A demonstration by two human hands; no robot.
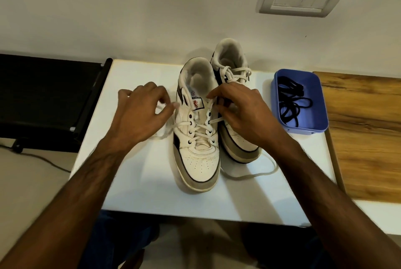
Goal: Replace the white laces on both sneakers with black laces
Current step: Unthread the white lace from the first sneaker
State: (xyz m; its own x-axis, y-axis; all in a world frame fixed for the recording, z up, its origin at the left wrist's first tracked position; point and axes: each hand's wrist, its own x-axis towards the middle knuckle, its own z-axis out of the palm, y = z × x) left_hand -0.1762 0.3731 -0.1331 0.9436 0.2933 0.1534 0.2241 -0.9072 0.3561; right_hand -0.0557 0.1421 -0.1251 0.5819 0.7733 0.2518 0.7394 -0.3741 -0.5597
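On the white table [134, 182] against the pale wall [130, 8], two sneakers [198, 138] stood side by side, my left hand [141, 112] and right hand [240, 114] each pinching the near one's white lace [199, 125], black laces [290, 99] coiled in the blue tray [321, 104] nearby.

Both hands, left [138, 114] and right [240, 114], pinch white lace [201, 126] ends over the near sneaker [198, 138]
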